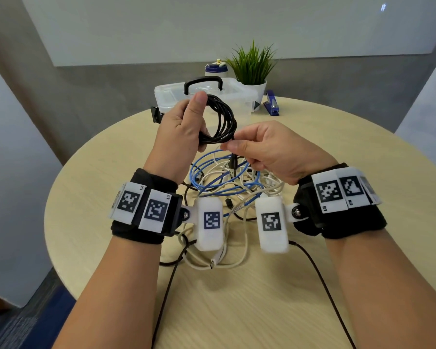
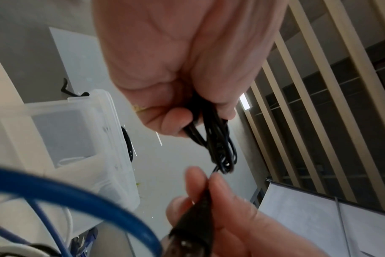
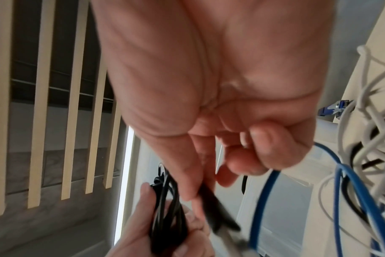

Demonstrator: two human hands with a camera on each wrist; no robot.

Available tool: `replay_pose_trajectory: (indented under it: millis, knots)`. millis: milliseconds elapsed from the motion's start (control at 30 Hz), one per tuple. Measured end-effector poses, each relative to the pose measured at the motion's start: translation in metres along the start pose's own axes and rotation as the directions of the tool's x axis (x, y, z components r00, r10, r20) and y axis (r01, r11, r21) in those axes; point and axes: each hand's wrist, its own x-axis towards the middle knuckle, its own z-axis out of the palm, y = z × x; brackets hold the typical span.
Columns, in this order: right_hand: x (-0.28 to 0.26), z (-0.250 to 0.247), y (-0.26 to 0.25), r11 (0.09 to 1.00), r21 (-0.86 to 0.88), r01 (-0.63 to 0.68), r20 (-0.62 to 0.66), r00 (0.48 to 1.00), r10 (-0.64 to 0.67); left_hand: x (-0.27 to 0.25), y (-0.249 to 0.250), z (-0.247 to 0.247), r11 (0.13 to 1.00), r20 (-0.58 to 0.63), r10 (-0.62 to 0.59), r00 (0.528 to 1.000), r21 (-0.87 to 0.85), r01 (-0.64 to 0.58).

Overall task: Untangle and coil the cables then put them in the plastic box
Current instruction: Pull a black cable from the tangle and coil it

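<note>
My left hand [image 1: 184, 122] holds a coiled black cable [image 1: 224, 119] upright above the table, thumb on top of the loops; in the left wrist view the coil [image 2: 218, 149] hangs from its curled fingers. My right hand [image 1: 262, 147] pinches the loose end of that cable, its black plug [image 1: 233, 161] hanging below thumb and forefinger; the plug [image 3: 218, 215] shows in the right wrist view too. Below both hands lies a tangle of blue cable [image 1: 212, 177] and white cables [image 1: 237, 248]. The clear plastic box [image 1: 176, 96] with a black handle stands behind, lid on.
On the round wooden table [image 1: 363, 159] a potted green plant [image 1: 252, 66], a blue stapler [image 1: 271, 103] and a white jar with a blue lid [image 1: 215, 69] stand behind and right of the box. Thin black wires from the wrist cameras trail toward me.
</note>
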Motion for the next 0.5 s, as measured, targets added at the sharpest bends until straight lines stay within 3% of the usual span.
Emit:
replay_pose_trajectory:
  millis: [167,367,500]
  knots:
    - [0.0,-0.007,-0.004,0.996,0.073,-0.051,-0.097,0.994,0.058,-0.001,0.002,0.0,1.0,0.017,-0.021,1.0,0.009,0.021]
    - [0.0,-0.018,-0.006,0.966,0.237,-0.104,-0.189,0.97,0.151,0.001,-0.002,-0.006,0.971,0.072,0.05,0.996,0.232,-0.065]
    - [-0.001,-0.019,-0.01,0.825,0.547,-0.141,-0.153,0.952,0.265,0.003,-0.005,-0.007,0.928,0.083,0.099,0.992,0.352,-0.122]
